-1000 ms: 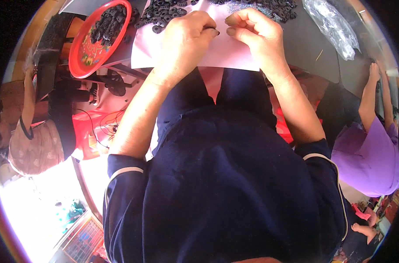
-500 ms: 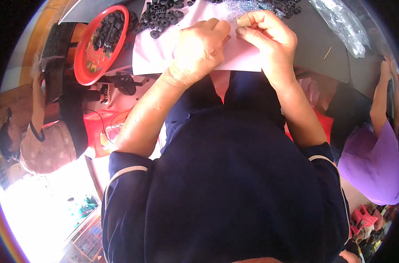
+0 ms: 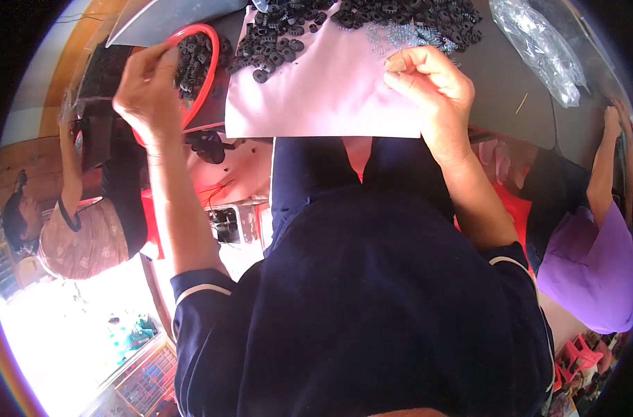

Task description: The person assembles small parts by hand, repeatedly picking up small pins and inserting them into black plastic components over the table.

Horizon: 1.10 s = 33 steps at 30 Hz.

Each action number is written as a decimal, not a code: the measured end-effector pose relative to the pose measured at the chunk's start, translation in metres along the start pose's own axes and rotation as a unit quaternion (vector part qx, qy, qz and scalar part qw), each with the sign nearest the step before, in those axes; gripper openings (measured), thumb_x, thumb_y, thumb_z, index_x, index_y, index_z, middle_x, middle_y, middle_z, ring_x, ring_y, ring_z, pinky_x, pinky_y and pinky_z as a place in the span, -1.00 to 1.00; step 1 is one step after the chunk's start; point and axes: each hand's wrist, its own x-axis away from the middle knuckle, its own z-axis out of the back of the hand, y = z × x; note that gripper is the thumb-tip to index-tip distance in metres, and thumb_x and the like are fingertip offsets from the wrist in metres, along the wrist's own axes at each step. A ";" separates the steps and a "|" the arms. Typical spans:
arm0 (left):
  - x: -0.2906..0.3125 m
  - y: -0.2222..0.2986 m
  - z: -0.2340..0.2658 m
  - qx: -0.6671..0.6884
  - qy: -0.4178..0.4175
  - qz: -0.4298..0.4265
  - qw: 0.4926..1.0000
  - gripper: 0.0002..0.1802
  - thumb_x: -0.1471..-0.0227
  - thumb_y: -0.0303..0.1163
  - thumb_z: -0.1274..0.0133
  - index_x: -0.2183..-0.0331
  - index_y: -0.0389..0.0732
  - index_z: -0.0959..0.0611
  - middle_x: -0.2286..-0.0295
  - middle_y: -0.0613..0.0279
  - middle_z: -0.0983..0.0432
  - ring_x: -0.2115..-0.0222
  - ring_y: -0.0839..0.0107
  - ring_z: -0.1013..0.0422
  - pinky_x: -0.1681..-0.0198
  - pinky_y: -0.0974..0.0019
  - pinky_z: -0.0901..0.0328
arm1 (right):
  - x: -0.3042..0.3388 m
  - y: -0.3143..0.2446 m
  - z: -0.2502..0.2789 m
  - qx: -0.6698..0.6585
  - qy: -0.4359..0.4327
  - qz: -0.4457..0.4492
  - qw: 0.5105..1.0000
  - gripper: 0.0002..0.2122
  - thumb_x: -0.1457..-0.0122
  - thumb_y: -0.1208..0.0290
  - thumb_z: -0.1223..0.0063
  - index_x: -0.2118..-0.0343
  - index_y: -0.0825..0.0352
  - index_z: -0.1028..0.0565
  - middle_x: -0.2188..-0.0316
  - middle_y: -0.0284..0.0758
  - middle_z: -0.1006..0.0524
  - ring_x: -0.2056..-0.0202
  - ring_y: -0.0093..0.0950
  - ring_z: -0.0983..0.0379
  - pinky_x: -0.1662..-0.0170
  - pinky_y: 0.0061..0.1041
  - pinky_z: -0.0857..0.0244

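Observation:
My left hand (image 3: pixel 147 97) is raised over the left side of a red plastic basin (image 3: pixel 214 66). Its fingers and thumb are bent toward each other in a pinch, and what lies between them, if anything, does not show. Inside the basin is a heap of small black ridged plastic pieces (image 3: pixel 193 68). My right hand (image 3: pixel 438 87) hovers above the right part of a pale pink sheet (image 3: pixel 316 104), thumb pressed to forefinger. A small brownish patch (image 3: pixel 397 64) shows at the forefinger's tip; whether it is a covering or a held piece, I cannot tell.
Many black pieces (image 3: pixel 278 52) lie along the sheet's far side, beside a pile of small clear-bluish parts (image 3: pixel 407 36). A clear plastic bag (image 3: pixel 539 52) and a thin yellowish stick (image 3: pixel 521 103) lie on the grey table at right. Other people sit at left and right.
My left hand has moved left from the sheet to the basin, leaving my right hand's side. The right hand stays pinched at nearly the same place. The whole view has shifted slightly.

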 end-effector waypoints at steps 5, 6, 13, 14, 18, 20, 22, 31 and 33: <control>-0.018 -0.023 0.013 -0.217 -0.061 -0.167 0.960 -0.87 0.20 -0.47 -0.23 0.45 -0.17 -0.69 0.51 0.21 -0.51 0.44 0.32 -0.47 0.38 0.30 -0.37 | -0.002 0.003 -0.006 0.018 -0.028 0.020 0.999 -0.92 -0.06 0.69 -0.12 0.39 0.41 -0.49 0.40 -0.44 -0.54 0.35 -0.72 -0.42 0.21 -0.71 -0.31; -0.006 -0.010 -0.011 -0.161 -0.066 -0.167 0.971 -0.91 0.20 -0.48 -0.22 0.49 -0.19 -0.66 0.52 0.21 -0.51 0.46 0.32 -0.47 0.39 0.31 -0.37 | -0.001 0.004 -0.003 0.027 -0.021 0.018 0.999 -0.92 -0.06 0.69 -0.12 0.39 0.41 -0.49 0.40 -0.44 -0.54 0.35 -0.72 -0.42 0.21 -0.71 -0.31; 0.033 0.052 -0.109 -0.007 -0.238 -0.195 0.951 -0.89 0.20 -0.38 -0.17 0.49 -0.14 -0.64 0.46 0.24 -0.45 0.36 0.21 -0.45 0.33 0.16 -0.37 | -0.002 0.000 -0.007 0.016 -0.019 0.017 1.000 -0.93 -0.06 0.68 -0.11 0.40 0.42 -0.48 0.42 -0.43 -0.54 0.37 -0.72 -0.42 0.24 -0.70 -0.32; 0.032 0.052 -0.118 -0.039 -0.257 -0.199 0.945 -0.87 0.19 -0.36 -0.17 0.46 -0.13 -0.64 0.42 0.24 -0.46 0.31 0.22 -0.45 0.30 0.14 -0.38 | -0.002 0.001 -0.006 0.017 -0.023 0.021 0.999 -0.93 -0.06 0.68 -0.11 0.40 0.42 -0.48 0.43 -0.43 -0.54 0.37 -0.72 -0.43 0.24 -0.69 -0.33; 0.031 0.050 -0.132 -0.066 -0.283 -0.196 0.937 -0.83 0.14 -0.36 -0.15 0.39 -0.14 -0.62 0.40 0.19 -0.48 0.30 0.16 -0.47 0.29 0.13 -0.38 | -0.002 -0.001 -0.006 -0.004 -0.018 0.020 1.000 -0.93 -0.05 0.70 -0.10 0.40 0.43 -0.47 0.42 -0.39 -0.54 0.35 -0.69 -0.45 0.23 -0.67 -0.35; 0.029 0.046 -0.134 -0.050 -0.288 -0.189 0.937 -0.83 0.10 -0.36 -0.13 0.36 -0.16 -0.63 0.40 0.16 -0.50 0.35 0.12 -0.48 0.30 0.14 -0.37 | -0.003 0.000 -0.007 -0.015 -0.018 0.014 1.000 -0.92 -0.05 0.71 -0.10 0.40 0.44 -0.47 0.43 -0.39 -0.54 0.35 -0.69 -0.45 0.23 -0.66 -0.35; 0.026 0.044 -0.137 -0.038 -0.291 -0.182 0.939 -0.82 0.06 -0.37 -0.12 0.34 -0.17 -0.63 0.40 0.12 -0.52 0.40 0.09 -0.49 0.32 0.16 -0.36 | -0.004 0.001 -0.006 -0.029 -0.021 0.011 0.999 -0.92 -0.04 0.71 -0.09 0.40 0.44 -0.47 0.43 -0.39 -0.54 0.35 -0.69 -0.45 0.23 -0.66 -0.35; 0.037 0.069 -0.109 0.180 -0.315 0.046 0.931 -0.87 0.03 -0.44 -0.15 0.37 -0.26 -0.61 0.55 0.25 -0.51 0.54 0.47 -0.44 0.45 0.37 -0.33 | -0.025 -0.012 -0.004 0.094 0.009 0.024 0.995 -0.86 -0.05 0.63 -0.11 0.29 0.40 -0.54 0.41 -0.35 -0.60 0.36 -0.67 -0.48 0.23 -0.65 -0.35; 0.041 0.095 -0.099 0.317 -0.336 0.213 0.861 -0.85 0.00 -0.44 -0.19 0.36 -0.31 -0.62 0.59 0.37 -0.46 0.58 0.64 -0.31 0.54 0.54 -0.21 | -0.030 -0.014 -0.004 0.085 -0.014 0.015 0.996 -0.85 -0.06 0.61 -0.12 0.28 0.41 -0.54 0.41 -0.34 -0.60 0.35 -0.66 -0.48 0.23 -0.65 -0.34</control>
